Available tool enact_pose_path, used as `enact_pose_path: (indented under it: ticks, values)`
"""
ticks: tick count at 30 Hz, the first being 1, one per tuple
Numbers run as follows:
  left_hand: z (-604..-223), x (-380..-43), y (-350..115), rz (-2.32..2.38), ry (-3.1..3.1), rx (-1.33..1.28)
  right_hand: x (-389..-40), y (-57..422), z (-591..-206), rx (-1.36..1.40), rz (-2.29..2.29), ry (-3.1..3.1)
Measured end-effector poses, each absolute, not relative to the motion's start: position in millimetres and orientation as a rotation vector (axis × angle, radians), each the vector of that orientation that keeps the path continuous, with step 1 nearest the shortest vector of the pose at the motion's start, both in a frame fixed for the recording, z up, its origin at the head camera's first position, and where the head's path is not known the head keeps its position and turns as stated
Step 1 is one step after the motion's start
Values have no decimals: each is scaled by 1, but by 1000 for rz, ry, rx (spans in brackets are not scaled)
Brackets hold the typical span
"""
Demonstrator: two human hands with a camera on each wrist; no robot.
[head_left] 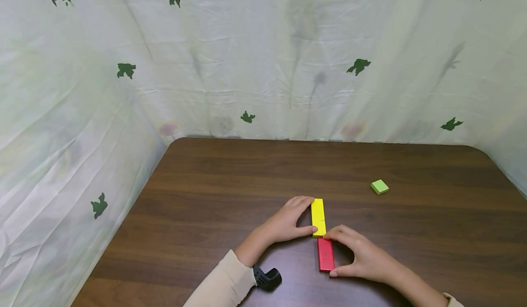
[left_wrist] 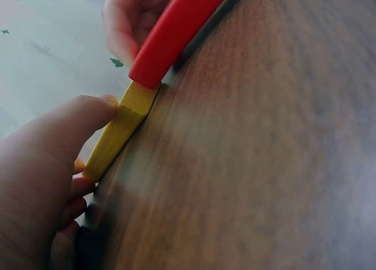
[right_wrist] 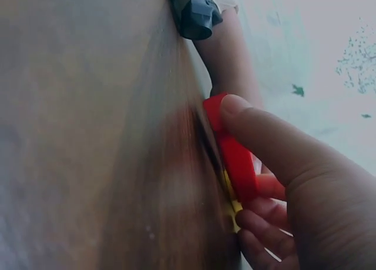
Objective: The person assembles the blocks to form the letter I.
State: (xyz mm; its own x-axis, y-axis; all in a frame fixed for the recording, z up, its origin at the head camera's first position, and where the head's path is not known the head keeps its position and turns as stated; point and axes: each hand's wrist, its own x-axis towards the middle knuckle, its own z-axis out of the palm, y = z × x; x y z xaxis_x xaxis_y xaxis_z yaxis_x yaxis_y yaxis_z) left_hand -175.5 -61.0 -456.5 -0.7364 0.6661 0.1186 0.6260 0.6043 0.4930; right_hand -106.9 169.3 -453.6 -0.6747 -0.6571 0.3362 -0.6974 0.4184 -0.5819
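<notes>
A yellow rectangular block (head_left: 319,217) lies lengthwise on the table, pointing away from me. My left hand (head_left: 290,220) spans it from the left, thumb near its close end and fingers at its far end. Directly in front of it is a red block (head_left: 325,255) of similar shape, end to end with the yellow one and set slightly to the right. My right hand (head_left: 362,256) grips the red block between thumb at the near end and fingers at the far end. In the right wrist view a dark strip shows under the red block (right_wrist: 238,158); whether it is lifted I cannot tell.
A small light green block (head_left: 379,186) lies farther back on the right of the brown wooden table (head_left: 206,179). Pale curtains (head_left: 263,60) with green leaf prints hang behind and at the sides. A black wrist device (head_left: 267,278) sits at my left cuff.
</notes>
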Motion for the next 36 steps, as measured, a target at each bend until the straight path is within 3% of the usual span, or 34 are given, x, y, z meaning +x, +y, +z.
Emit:
enact_pose_path:
  ticks: [36]
  values:
    - [-454, -175, -60, 777, 2750, 1104, -104, 166, -454, 1236, 1057, -2589]
